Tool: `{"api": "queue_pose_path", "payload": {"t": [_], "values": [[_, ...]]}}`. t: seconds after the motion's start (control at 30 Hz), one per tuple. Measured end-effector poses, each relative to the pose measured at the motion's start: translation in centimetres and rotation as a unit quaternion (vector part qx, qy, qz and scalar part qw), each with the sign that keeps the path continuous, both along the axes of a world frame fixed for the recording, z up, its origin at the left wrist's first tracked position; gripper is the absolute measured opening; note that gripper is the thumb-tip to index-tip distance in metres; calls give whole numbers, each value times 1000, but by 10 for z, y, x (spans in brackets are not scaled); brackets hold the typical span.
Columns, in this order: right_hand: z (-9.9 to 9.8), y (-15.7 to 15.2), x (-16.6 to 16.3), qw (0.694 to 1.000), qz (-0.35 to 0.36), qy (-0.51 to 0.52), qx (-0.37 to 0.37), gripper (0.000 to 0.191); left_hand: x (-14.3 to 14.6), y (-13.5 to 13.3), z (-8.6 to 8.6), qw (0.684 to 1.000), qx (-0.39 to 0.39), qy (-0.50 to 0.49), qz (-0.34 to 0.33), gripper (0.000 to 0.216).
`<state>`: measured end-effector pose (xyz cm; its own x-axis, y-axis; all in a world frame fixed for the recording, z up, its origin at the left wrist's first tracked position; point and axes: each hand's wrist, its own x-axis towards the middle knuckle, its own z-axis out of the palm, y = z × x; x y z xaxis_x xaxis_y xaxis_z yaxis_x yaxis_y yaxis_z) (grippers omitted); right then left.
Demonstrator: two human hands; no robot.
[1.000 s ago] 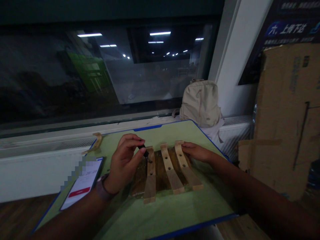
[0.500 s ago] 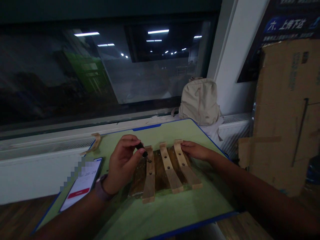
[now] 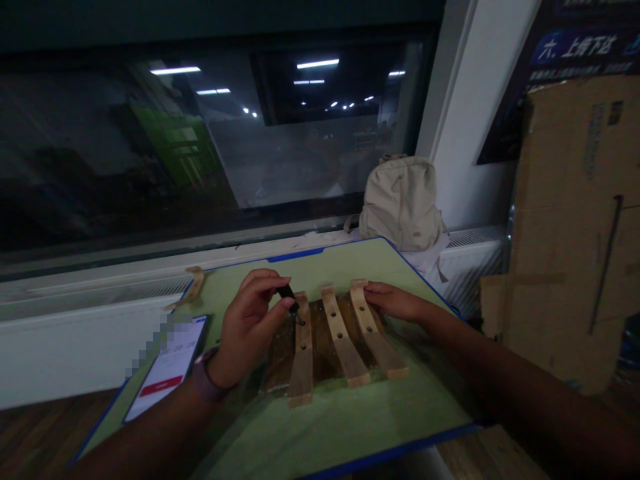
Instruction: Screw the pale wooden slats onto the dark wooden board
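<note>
On the green mat [image 3: 340, 420], wooden rack [image 3: 325, 350] with three pale slats lies near centre; left hand [image 3: 250, 327] pinches small dark tool [image 3: 289, 293] between thumb and fingertips, tip down at far end of left slat [image 3: 301, 363]; right hand [image 3: 395, 301] rests against far end of right slat [image 3: 375, 333], clasping or not cannot be told; lit phone [image 3: 167, 367] lies left of rack; beige backpack [image 3: 403, 203] sits beyond.

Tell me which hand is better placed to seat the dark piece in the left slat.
Left. The left hand pinches the dark piece just above the left slat; the right hand rests on the far end of the right slat, two slats away.
</note>
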<state>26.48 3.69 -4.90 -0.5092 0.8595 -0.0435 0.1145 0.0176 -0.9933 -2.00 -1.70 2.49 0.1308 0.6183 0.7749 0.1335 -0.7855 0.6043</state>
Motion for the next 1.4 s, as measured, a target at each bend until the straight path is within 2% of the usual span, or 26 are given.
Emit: {"api": "queue_pose_path", "payload": {"t": [0.13, 0.3, 0.43, 0.57, 0.67, 0.8, 0.97, 1.1, 1.27, 1.4], "values": [[-2, 1, 1, 1000, 1, -2, -7, 41, -1, 1, -3, 999, -41, -4, 24, 20], [-1, 1, 2, 1000, 6, 11, 19, 39, 2, -8, -2, 993, -112, -34, -6, 26], [-1, 0, 0, 1000, 3, 6, -1, 43, 4, -5, 0, 996, -63, -43, -40, 19], [-1, 0, -1, 1000, -1, 14, -4, 41, 3, 1, 1, 999, 6, -41, 4, 20], [-2, 0, 0, 1000, -3, 10, -9, 40, 1, -1, 0, 999, -30, -8, 24, 20], [-1, -1, 2, 1000, -7, 1, 0, 33, -1, -8, -3, 995, -98, -4, -23, 24], [0, 0, 2, 1000, 2, -3, 19, 33, 2, -10, -3, 992, -68, -30, -98, 21], [2, 0, 1, 1000, -2, -16, 21, 37, 4, -6, -2, 994, -60, -52, -75, 24], [2, -1, 1, 999, 11, 3, 30, 38, 1, 0, -2, 998, -40, -49, 9, 21], [1, -1, 0, 1000, 0, 6, -3, 41, 1, -3, -1, 996, -80, -44, 7, 24]]}}
